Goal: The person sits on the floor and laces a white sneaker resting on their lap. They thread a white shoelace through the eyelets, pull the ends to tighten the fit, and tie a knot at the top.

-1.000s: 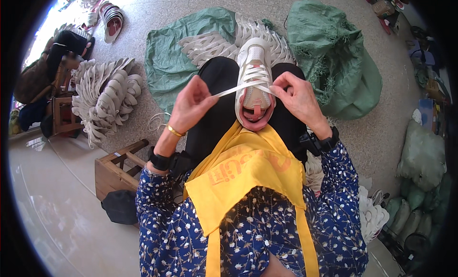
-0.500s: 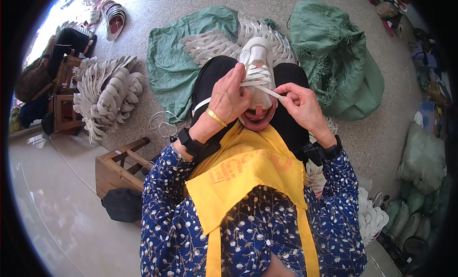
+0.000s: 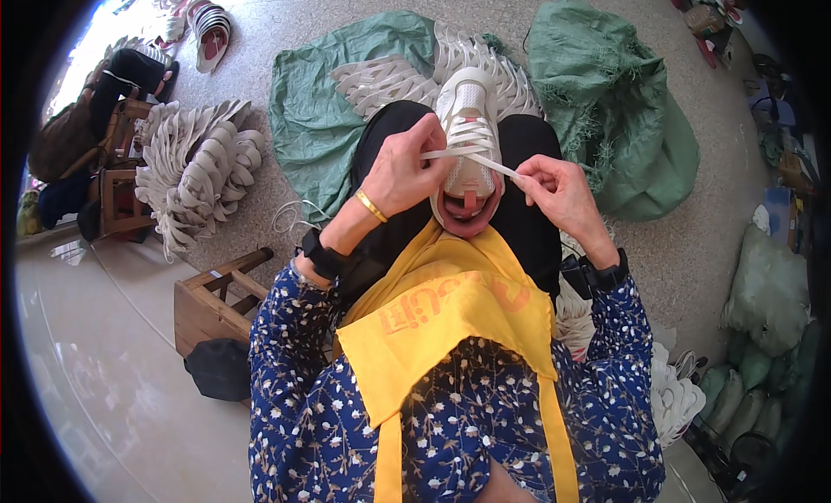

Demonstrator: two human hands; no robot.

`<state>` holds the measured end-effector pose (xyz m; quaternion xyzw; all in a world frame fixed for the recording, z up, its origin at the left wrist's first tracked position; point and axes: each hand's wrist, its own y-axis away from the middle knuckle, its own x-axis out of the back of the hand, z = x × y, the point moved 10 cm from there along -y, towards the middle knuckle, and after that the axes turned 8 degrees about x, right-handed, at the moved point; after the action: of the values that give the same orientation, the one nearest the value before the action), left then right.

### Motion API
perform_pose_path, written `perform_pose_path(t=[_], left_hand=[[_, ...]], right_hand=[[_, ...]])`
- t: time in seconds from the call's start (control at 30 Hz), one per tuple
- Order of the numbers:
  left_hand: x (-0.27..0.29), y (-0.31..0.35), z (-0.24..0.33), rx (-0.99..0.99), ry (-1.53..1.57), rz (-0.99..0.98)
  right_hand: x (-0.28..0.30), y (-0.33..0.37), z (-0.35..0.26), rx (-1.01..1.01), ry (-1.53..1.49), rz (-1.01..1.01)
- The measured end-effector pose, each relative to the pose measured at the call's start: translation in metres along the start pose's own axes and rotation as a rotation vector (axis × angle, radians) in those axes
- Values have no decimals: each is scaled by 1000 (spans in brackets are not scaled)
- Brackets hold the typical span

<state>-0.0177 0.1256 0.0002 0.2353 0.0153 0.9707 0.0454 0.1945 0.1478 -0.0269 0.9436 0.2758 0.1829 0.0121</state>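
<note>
Between my knees rests a white sneaker (image 3: 468, 100) with pink lining, its toe pointing away from me and its opening toward me. A flat white shoelace (image 3: 492, 164) runs crosswise through its upper eyelets, and its two ends cross over the tongue. My left hand (image 3: 414, 161) is closed on one lace end to the left of the shoe. On the other side, my right hand (image 3: 550, 190) pinches the other end between thumb and fingers. The lace is stretched between both hands.
White shoe uppers (image 3: 381, 83) lie on a green sack (image 3: 303, 113) ahead, and another green sack (image 3: 606, 113) sits to the right. More uppers (image 3: 195, 161) are stacked at left, near a wooden stool (image 3: 216, 299). A striped slipper (image 3: 209, 35) lies far left.
My hands have drawn apart, the left one moving left and the right one right. The lace ends are pulled outward over the shoe.
</note>
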Motion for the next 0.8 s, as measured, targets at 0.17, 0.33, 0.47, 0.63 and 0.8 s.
perform_pose_path(t=[0.17, 0.33, 0.47, 0.63, 0.8], left_hand=[[7, -19, -17, 84, 312, -216], [43, -67, -11, 49, 435, -269], [71, -107, -12, -75, 207, -65], [53, -106, 14, -292, -336, 142], [-23, -50, 53, -188, 49, -336]], right_hand=[[-1, -1, 0, 7, 27, 11], [-4, -3, -1, 15, 41, -14], [-11, -6, -7, 16, -83, -65], [-7, -1, -24, -10, -305, -108], [13, 3, -49, 21, -292, -53]])
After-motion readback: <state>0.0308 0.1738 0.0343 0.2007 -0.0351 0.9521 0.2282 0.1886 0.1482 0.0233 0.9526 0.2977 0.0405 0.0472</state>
